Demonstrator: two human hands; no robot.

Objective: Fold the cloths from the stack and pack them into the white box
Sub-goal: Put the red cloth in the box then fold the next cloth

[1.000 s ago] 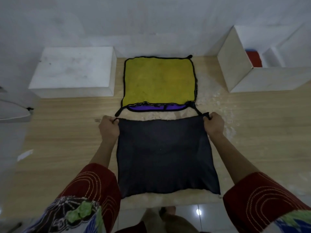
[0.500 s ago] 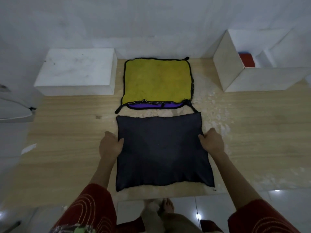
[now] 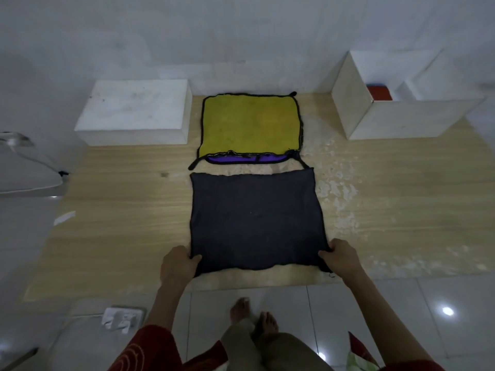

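One dark cloth lies flat on the wooden surface. The two hands pinch its near corners, left hand and right hand. Beyond it, the stack shows two cloths, yellow cloth over purple cloth. The open white box, far right, holds one red cloth.

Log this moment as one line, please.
dark cloth flat on table | left hand grips near-left corner | right hand grips near-right corner | yellow cloth beyond it
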